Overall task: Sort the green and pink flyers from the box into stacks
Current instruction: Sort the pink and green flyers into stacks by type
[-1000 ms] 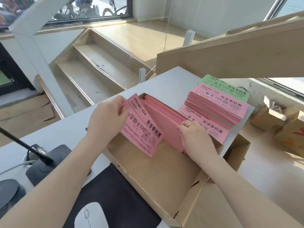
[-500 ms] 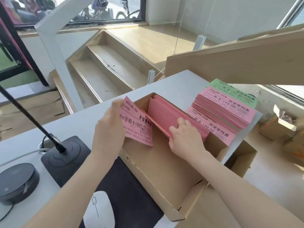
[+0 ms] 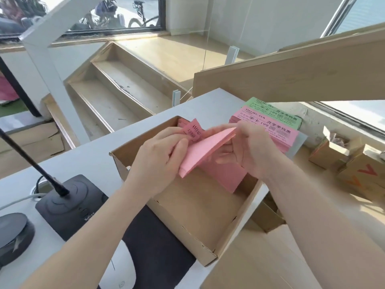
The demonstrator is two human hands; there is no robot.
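both sets of fingers (image 3: pixel 183 142) are closed on one bundle of pink flyers (image 3: pixel 205 151), the left hand (image 3: pixel 158 161) pinching its near end and the right hand (image 3: pixel 248 151) gripping its far end. half a second ago the left hand held a single printed flyer apart at the box's 9 o'clock wall while the right pressed the leaning flyers; now the hands have come together and the bundle is lifted clear above the box (image 3: pixel 200 207). more pink flyers (image 3: pixel 227 176) lean inside the box toward 2 o'clock, below the right hand. the box floor toward 6 o'clock is bare cardboard. the pink stack (image 3: pixel 277 130) lies on the worktop (image 3: pixel 100 155) at 2 o'clock, just beyond the box, with the green stack (image 3: pixel 275 110) behind it near the worktop's far edge. at 8 o'clock stand a microphone base (image 3: pixel 66 207) and a white mouse (image 3: pixel 118 272), near the box's left wall.
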